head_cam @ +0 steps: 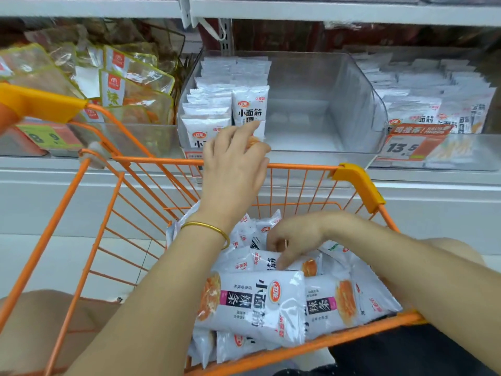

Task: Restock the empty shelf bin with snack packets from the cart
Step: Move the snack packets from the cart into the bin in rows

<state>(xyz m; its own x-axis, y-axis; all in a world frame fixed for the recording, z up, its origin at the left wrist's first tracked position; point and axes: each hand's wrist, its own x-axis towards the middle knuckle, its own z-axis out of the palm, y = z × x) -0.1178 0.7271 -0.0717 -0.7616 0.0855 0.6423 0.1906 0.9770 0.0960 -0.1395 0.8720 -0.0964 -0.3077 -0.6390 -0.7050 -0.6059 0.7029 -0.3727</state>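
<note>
A clear plastic shelf bin holds two rows of white snack packets at its left side; its right part is bare. My left hand reaches over the cart's far rim, its thumb and fingers closed on the lower part of the front upright packet in the second row. Below, the orange wire cart contains a pile of the same white packets. Inside the cart, my right hand has its fingers curled down onto a packet in that pile.
On the right, a neighbouring bin is full of similar white packets, with an orange price tag at its front. A left bin holds yellow-edged clear packets. The cart's orange handle is at the left. A shelf runs overhead.
</note>
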